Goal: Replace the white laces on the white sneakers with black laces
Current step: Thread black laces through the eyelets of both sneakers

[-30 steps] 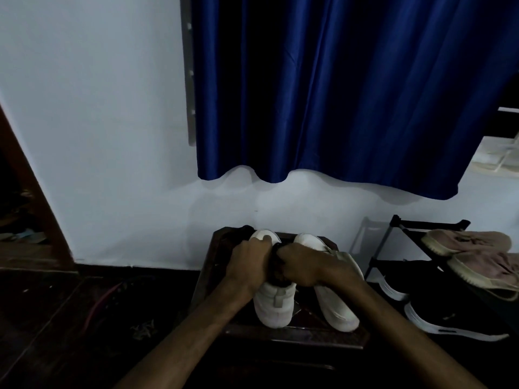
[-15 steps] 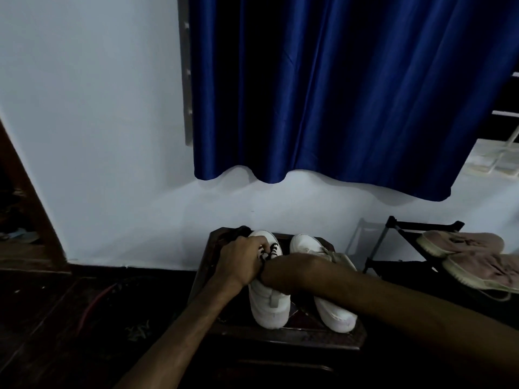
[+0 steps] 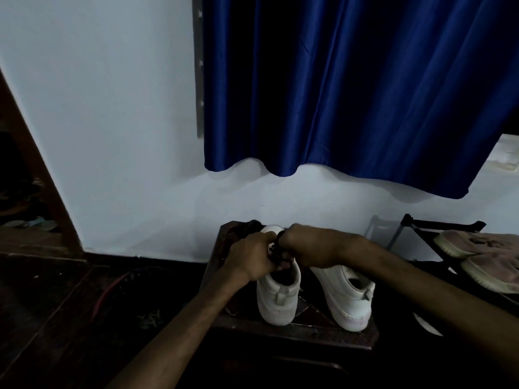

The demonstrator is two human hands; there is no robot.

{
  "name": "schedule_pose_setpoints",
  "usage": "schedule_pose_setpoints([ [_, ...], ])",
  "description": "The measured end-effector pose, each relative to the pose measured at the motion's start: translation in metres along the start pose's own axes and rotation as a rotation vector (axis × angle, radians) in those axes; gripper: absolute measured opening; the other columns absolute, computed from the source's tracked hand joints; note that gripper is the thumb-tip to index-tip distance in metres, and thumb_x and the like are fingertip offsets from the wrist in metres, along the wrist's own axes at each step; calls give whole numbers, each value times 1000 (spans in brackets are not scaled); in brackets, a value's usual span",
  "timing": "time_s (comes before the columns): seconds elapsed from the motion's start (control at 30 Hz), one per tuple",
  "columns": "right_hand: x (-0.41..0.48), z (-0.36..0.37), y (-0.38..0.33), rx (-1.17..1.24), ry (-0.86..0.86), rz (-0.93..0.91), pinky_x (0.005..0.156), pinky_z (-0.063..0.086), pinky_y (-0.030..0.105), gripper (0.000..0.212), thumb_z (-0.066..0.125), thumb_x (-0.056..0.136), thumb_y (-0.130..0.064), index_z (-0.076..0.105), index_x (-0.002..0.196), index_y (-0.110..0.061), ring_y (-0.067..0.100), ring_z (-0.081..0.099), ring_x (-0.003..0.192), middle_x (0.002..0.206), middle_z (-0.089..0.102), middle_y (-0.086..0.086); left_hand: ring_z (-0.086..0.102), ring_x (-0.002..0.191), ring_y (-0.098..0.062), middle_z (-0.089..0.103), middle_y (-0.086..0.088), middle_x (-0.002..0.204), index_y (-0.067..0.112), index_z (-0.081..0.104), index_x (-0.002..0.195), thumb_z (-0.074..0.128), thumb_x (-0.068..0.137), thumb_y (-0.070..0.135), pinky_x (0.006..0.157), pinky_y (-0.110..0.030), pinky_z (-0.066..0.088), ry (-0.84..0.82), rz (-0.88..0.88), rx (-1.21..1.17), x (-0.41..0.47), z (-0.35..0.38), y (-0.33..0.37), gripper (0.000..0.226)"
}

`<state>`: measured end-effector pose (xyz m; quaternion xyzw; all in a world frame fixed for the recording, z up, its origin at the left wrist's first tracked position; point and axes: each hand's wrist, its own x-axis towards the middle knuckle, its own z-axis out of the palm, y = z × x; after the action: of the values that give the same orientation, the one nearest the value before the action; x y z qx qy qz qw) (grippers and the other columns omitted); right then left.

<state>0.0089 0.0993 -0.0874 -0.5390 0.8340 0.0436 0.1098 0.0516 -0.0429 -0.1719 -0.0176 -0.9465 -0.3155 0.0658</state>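
Two white sneakers stand heel-toward-me on a dark wooden stool (image 3: 295,334). Over the tongue of the left sneaker (image 3: 278,299), my left hand (image 3: 250,256) and my right hand (image 3: 309,248) meet, both with fingers curled, pinching a black lace (image 3: 278,252) between them. The right sneaker (image 3: 348,296) stands untouched beside it, its front hidden under my right wrist. The lacing on both shoes is mostly hidden by my hands.
A blue curtain (image 3: 351,85) hangs on the white wall behind the stool. On the right, a black shoe rack (image 3: 438,226) holds pinkish shoes (image 3: 477,245). Dark floor with a reddish cable (image 3: 109,290) lies to the left.
The view shifted slightly. My hands have stayed at the left sneaker's top, and my right hand has risen a little, drawing the black lace up.
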Motion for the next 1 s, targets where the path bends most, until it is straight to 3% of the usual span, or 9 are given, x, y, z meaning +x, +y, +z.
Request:
schedule_pose_setpoints([
  [0.1,-2,-1,3,104,83,53,59,30,15,28,48,85,6,44,70,-17,16,46,77,78,44,-6,67,96,-17,68,-1,103,19,60,113,75,72,42,83,-40,55,-59,44,-236,0,-1,-8,49],
  [0.3,4,8,17,217,420,249,83,43,22,17,47,88,2,65,87,2,21,54,97,100,56,10,58,75,7,60,8,87,11,64,111,70,88,17,70,-10,44,55,108,-357,-7,-5,13,25],
  [0.4,11,10,14,175,528,408,81,47,33,13,50,85,0,62,88,4,26,56,94,106,56,12,56,74,-4,52,6,76,7,68,102,69,87,17,68,-21,40,193,120,-289,0,5,22,18],
  [0.47,12,2,7,200,655,436,74,43,26,15,54,85,-2,63,97,-2,22,57,93,108,55,7,49,99,-17,50,-1,98,13,66,117,64,91,24,84,-24,38,262,76,-162,8,6,25,29],
  [0.53,8,-15,-3,646,774,367,61,44,26,15,47,97,-10,61,92,-8,18,58,74,89,61,5,43,109,-17,49,-6,119,11,60,124,56,95,29,92,-25,36,272,113,-187,15,3,32,35],
  [0.6,-2,-38,-3,1236,638,299,42,34,22,28,37,104,-23,55,87,-11,14,46,50,63,52,3,56,106,-14,63,-7,120,4,56,123,48,101,23,89,-23,45,188,192,-492,14,-4,47,30],
  [0.7,-19,-63,21,1488,323,241,37,10,18,31,34,103,-33,49,83,-15,5,20,40,53,26,-6,64,78,-4,71,7,82,4,58,120,41,104,11,75,-16,49,-90,187,-873,8,-15,57,24],
  [0.83,-38,-79,64,1392,250,393,39,6,19,40,32,103,-39,41,69,-21,5,15,42,52,23,-8,45,59,-5,40,6,67,11,66,103,36,105,27,65,-26,49,-104,104,-988,5,-20,49,34],
  [1.0,-40,-64,85,725,354,651,44,30,22,40,35,103,-39,53,76,-16,10,37,50,61,46,-2,50,81,-11,53,8,81,20,57,76,41,104,28,83,-28,44,104,86,-934,13,-30,34,34],
])
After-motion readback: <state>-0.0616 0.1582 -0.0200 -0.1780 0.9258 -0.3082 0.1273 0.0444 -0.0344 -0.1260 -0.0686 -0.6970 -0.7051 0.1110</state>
